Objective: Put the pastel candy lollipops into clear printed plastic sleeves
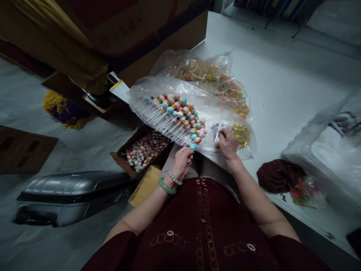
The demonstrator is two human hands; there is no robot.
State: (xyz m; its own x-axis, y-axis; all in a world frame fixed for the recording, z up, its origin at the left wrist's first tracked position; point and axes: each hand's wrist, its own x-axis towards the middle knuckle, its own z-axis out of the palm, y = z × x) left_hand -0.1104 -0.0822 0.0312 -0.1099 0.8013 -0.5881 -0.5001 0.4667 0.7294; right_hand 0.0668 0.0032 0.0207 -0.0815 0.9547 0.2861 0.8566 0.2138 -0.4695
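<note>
My left hand (184, 159), with a bead bracelet and a green bangle at the wrist, is closed round the lower end of a marshmallow candy stick (194, 145). Its coloured pieces point up and away from me. Several more candy sticks (180, 113) lie in a row on a clear plastic sheet (211, 109), white sticks towards me. My right hand (228, 143) pinches at a small stack of clear printed packets (216, 131); whatever is between its fingertips is hidden. Gold twist ties (241, 134) are heaped just right of it.
Behind the row is a clear bag of colourful candy (208, 75) on the white table (279, 82). A carton of wrapped candy sticks (146, 148) stands below left, near a grey suitcase (73, 192). To the right are dark cloth (278, 175) and a large plastic bag (324, 150).
</note>
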